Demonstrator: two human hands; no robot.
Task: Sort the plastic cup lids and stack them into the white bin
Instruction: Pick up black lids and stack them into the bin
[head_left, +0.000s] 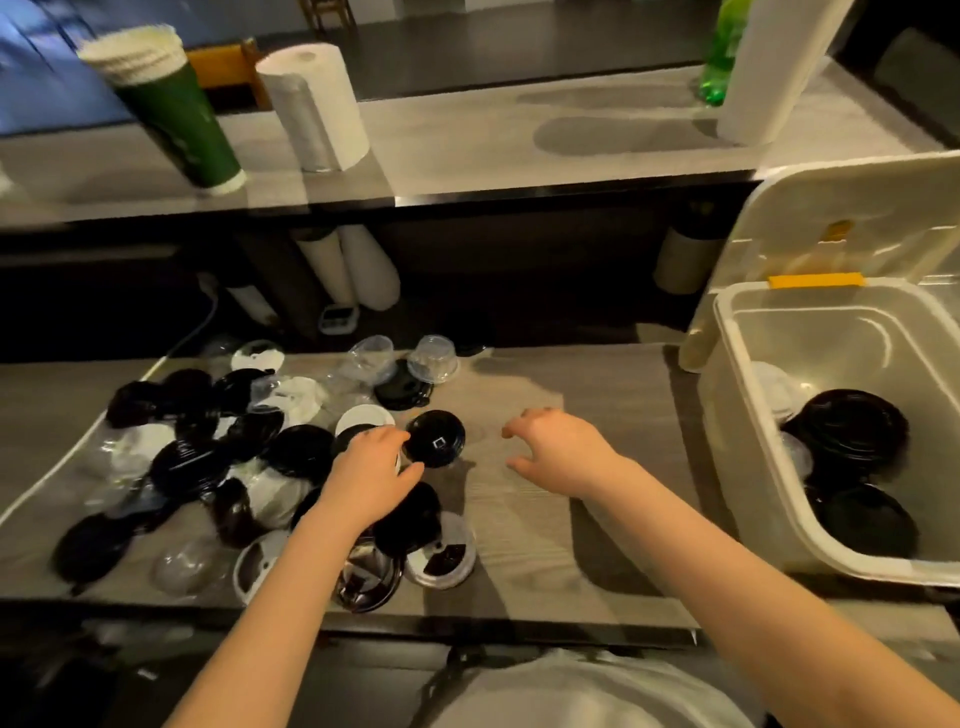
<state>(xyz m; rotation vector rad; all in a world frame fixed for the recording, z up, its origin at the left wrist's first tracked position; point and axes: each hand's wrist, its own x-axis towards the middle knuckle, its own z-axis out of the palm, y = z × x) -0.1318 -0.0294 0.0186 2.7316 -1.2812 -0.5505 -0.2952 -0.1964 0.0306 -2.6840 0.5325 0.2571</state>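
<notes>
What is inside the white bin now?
Inside the white bin lie black lids, with a pale lid behind them. What lies under them is covered.

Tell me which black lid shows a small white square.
The black lid at the pile's right edge, just right of the left hand; it lies flat and uncovered.

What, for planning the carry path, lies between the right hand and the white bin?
Only bare counter; the head view shows nothing between right hand and white bin.
</notes>
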